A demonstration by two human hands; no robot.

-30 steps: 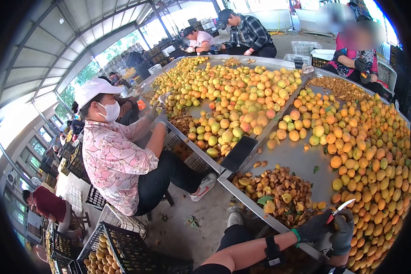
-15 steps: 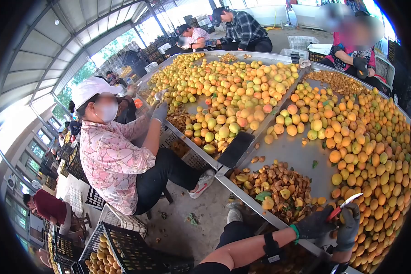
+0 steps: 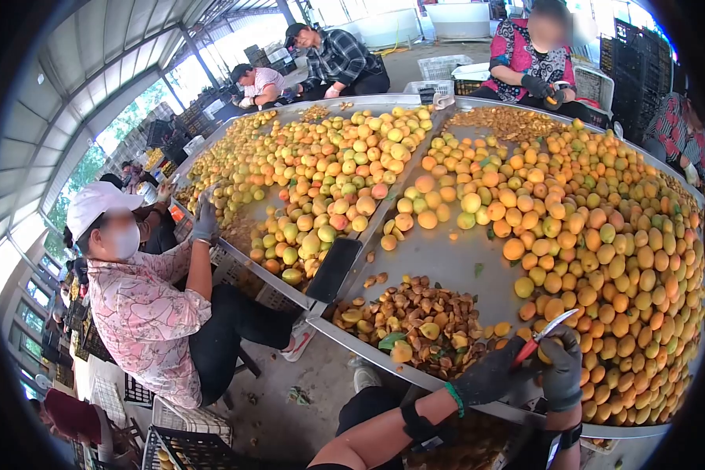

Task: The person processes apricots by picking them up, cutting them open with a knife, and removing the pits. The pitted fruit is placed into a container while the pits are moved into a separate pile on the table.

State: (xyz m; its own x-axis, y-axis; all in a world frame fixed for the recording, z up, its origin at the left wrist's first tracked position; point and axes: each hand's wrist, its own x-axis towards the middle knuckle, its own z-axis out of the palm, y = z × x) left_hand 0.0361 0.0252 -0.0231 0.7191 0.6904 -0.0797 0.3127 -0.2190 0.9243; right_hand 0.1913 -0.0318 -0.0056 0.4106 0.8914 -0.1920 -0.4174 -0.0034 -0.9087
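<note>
My left hand [image 3: 489, 374], in a dark glove with a green band at the wrist, is closed round the red handle of a knife [image 3: 556, 323] whose curved silver blade points up and right. Close beside it, my right hand [image 3: 562, 372], also gloved, is closed round a yellow-orange fruit [image 3: 545, 354], mostly hidden by the fingers. The knife lies against this fruit. Both hands are over the near edge of the metal table [image 3: 466, 262]. To their left lies a heap of split fruit pieces [image 3: 435, 325]; whole apricots [image 3: 627, 313] are piled to their right.
A raised metal divider [image 3: 384, 215] crosses the table, with a black flat object [image 3: 334, 270] on it. A person in a white cap [image 3: 145, 305] sits at the left. Other people work along the far side. A black crate [image 3: 188, 450] stands at the lower left.
The view has turned right, so the table and people appear further left. Both hands remain together with the knife and fruit. The capped person's gloved hand has risen off the fruit.
</note>
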